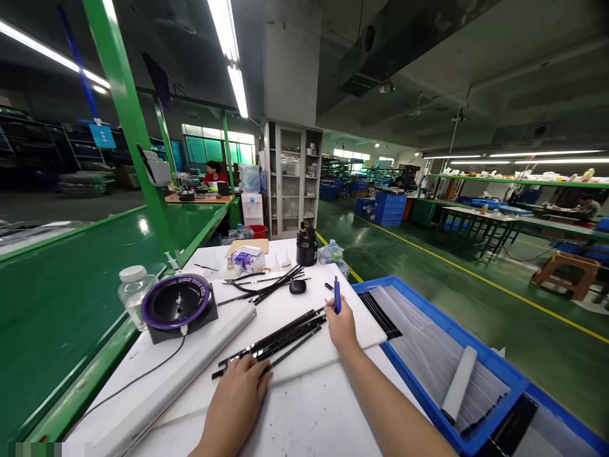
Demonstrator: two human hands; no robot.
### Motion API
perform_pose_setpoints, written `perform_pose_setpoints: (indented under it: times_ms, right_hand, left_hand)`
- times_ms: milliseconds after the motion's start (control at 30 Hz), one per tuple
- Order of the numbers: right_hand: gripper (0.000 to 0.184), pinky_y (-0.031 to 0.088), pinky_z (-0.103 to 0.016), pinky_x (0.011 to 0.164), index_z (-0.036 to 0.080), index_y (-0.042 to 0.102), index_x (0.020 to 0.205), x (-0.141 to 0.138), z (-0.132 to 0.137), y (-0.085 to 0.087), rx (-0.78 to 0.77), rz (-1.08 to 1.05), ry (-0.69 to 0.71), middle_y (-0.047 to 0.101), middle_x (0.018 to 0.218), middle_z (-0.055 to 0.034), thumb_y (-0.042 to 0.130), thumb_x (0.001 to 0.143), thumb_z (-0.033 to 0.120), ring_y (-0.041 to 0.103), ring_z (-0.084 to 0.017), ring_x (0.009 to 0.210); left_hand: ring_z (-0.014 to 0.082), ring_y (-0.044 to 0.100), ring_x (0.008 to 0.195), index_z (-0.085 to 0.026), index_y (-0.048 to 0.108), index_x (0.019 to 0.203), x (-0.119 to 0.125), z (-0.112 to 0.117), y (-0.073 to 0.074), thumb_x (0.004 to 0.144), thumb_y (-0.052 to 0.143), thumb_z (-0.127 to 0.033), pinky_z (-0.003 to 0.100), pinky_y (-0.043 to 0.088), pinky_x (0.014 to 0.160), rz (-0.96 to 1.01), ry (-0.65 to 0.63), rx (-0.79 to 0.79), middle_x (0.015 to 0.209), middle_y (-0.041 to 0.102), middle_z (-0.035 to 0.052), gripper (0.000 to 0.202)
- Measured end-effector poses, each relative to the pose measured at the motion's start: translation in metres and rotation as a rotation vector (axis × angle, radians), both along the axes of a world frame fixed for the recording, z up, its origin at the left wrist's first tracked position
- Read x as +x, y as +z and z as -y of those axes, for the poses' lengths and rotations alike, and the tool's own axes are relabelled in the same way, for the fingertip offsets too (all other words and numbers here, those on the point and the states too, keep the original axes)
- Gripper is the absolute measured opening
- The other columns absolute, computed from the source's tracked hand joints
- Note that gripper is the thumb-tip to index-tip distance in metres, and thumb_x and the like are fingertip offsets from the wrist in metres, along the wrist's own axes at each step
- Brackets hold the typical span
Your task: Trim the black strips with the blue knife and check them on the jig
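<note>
My left hand (238, 397) rests with curled fingers on the near end of a bundle of long black strips (280, 339) lying diagonally on a white board (304, 317). At the far end of the strips, my right hand (340, 324) is closed around a blue pen-like tool (337, 295), held upright. Further back lies a second loose pile of black strips (271, 285), with a small black oval object (297, 286) beside it.
A round purple-rimmed device (177, 303) on a black base sits at the left with a cable, and a clear bottle (133, 289) stands beside it. A blue bin (457, 362) of grey sheets and a white roll is at the right. A black flask (307, 244) stands behind.
</note>
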State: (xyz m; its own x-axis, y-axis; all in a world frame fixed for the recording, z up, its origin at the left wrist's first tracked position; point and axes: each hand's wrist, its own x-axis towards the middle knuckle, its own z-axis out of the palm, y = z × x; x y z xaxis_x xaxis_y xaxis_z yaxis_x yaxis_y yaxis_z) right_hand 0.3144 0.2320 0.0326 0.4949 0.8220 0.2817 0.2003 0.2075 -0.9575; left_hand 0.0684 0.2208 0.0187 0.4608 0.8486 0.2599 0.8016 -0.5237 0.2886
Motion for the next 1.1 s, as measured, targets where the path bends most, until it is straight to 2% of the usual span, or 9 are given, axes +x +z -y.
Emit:
perform_pose_setpoints:
  times_ms: [167, 333, 500, 600, 667, 700, 800, 867, 1100]
  right_hand:
    - [0.021, 0.052, -0.037, 0.075, 0.015, 0.062, 0.101, 0.006, 0.002, -0.018, -0.084, 0.173, -0.014, 0.063, 0.098, -0.0037, 0.060, 0.092, 0.034, 0.062, -0.018, 0.083]
    - [0.020, 0.051, -0.038, 0.077, 0.015, 0.063, 0.096, 0.014, 0.004, -0.016, -0.121, 0.243, 0.066, 0.064, 0.093, -0.0026, 0.060, 0.092, 0.035, 0.062, -0.018, 0.083]
    - [0.019, 0.051, -0.035, 0.072, 0.015, 0.063, 0.092, 0.021, 0.004, -0.017, -0.144, 0.146, 0.121, 0.063, 0.087, -0.0008, 0.060, 0.092, 0.034, 0.061, -0.016, 0.076]
    - [0.021, 0.050, -0.029, 0.062, 0.014, 0.062, 0.091, 0.025, 0.003, -0.019, -0.133, -0.020, 0.173, 0.061, 0.082, 0.0007, 0.060, 0.092, 0.035, 0.059, -0.014, 0.068]
    - [0.023, 0.046, -0.023, 0.051, 0.014, 0.061, 0.093, 0.023, 0.003, -0.018, -0.107, -0.172, 0.232, 0.058, 0.077, 0.0023, 0.057, 0.094, 0.037, 0.053, -0.010, 0.056]
    - [0.024, 0.043, -0.021, 0.046, 0.014, 0.060, 0.095, 0.021, 0.003, -0.017, -0.087, -0.252, 0.268, 0.056, 0.074, 0.0034, 0.055, 0.095, 0.038, 0.049, -0.008, 0.051]
    - [0.027, 0.031, -0.017, 0.037, 0.015, 0.059, 0.098, 0.012, 0.008, -0.011, -0.012, -0.469, 0.388, 0.048, 0.065, 0.0066, 0.051, 0.097, 0.040, 0.036, -0.005, 0.041]
    - [0.025, 0.027, -0.017, 0.036, 0.015, 0.059, 0.097, 0.005, 0.013, -0.007, 0.032, -0.580, 0.458, 0.045, 0.063, 0.0075, 0.054, 0.095, 0.040, 0.032, -0.004, 0.041]
    - [0.023, 0.022, -0.018, 0.037, 0.014, 0.064, 0.098, -0.002, 0.021, 0.001, 0.109, -0.804, 0.564, 0.045, 0.059, 0.0068, 0.067, 0.082, 0.031, 0.030, -0.005, 0.042]
  left_hand:
    - [0.0262, 0.053, 0.095, -0.022, 0.069, 0.100, -0.004, -0.007, -0.002, 0.093, 0.043, -0.033, 0.040, 0.044, 0.083, -0.011, -0.005, -0.030, 0.097, 0.061, 0.0064, 0.029]
    - [0.0277, 0.054, 0.091, -0.021, 0.066, 0.094, 0.001, -0.006, -0.005, 0.094, 0.041, -0.031, 0.043, 0.042, 0.081, -0.018, -0.003, -0.031, 0.094, 0.062, 0.0070, 0.028]
    - [0.0249, 0.058, 0.086, -0.023, 0.068, 0.097, -0.002, -0.009, -0.007, 0.094, 0.038, -0.036, 0.038, 0.043, 0.076, -0.008, -0.034, -0.053, 0.093, 0.063, 0.0060, 0.032]
    - [0.0226, 0.060, 0.083, -0.024, 0.069, 0.099, -0.004, -0.010, 0.002, 0.093, 0.039, -0.040, 0.035, 0.044, 0.075, 0.126, -0.016, -0.090, 0.101, 0.063, 0.0057, 0.034]
    - [0.0212, 0.059, 0.080, -0.025, 0.070, 0.097, -0.004, -0.006, 0.012, 0.089, 0.048, -0.046, 0.033, 0.044, 0.073, 0.346, 0.032, -0.237, 0.100, 0.063, 0.0049, 0.031]
    - [0.0199, 0.058, 0.076, -0.024, 0.071, 0.094, -0.004, -0.004, 0.017, 0.086, 0.053, -0.048, 0.031, 0.044, 0.069, 0.494, 0.056, -0.381, 0.094, 0.064, 0.0047, 0.030]
    - [0.0138, 0.048, 0.061, -0.019, 0.070, 0.083, -0.001, 0.007, 0.028, 0.076, 0.068, -0.051, 0.023, 0.039, 0.051, 0.950, 0.066, -0.976, 0.072, 0.057, 0.0024, 0.033]
    - [0.0111, 0.045, 0.058, -0.015, 0.069, 0.078, 0.002, 0.013, 0.028, 0.073, 0.073, -0.048, 0.020, 0.036, 0.046, 1.099, 0.031, -1.214, 0.069, 0.055, 0.0022, 0.034]
    - [0.0098, 0.050, 0.060, -0.012, 0.069, 0.079, 0.012, 0.019, 0.016, 0.073, 0.076, -0.041, 0.017, 0.036, 0.043, 1.019, 0.053, -1.303, 0.081, 0.061, 0.0059, 0.030]
